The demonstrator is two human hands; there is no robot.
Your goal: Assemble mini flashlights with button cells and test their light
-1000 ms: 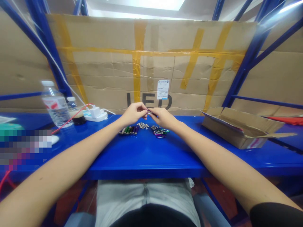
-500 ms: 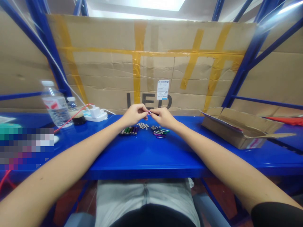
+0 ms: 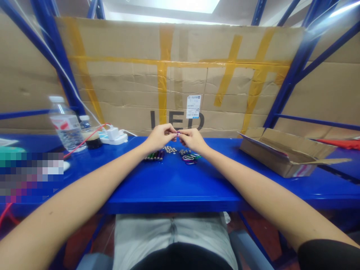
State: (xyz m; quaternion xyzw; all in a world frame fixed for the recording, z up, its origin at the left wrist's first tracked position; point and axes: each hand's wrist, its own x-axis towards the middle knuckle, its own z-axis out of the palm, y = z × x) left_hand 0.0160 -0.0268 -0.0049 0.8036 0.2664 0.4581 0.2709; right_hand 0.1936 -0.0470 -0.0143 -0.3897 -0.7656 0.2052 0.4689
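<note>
left hand (image 3: 159, 137) and right hand (image 3: 194, 139) both pinch a small purple piece (image 3: 178, 134) (blurry, mostly hidden).

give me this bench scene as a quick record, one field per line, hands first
left hand: fingertips at a small purple piece, grip too small to tell; hand
right hand: thumb and fingers pinching that piece
below hands: row of slim pieces, small metal bits, carabiners
left side: two bottles, power strip
right side: open cardboard box
surface: blue table
</note>
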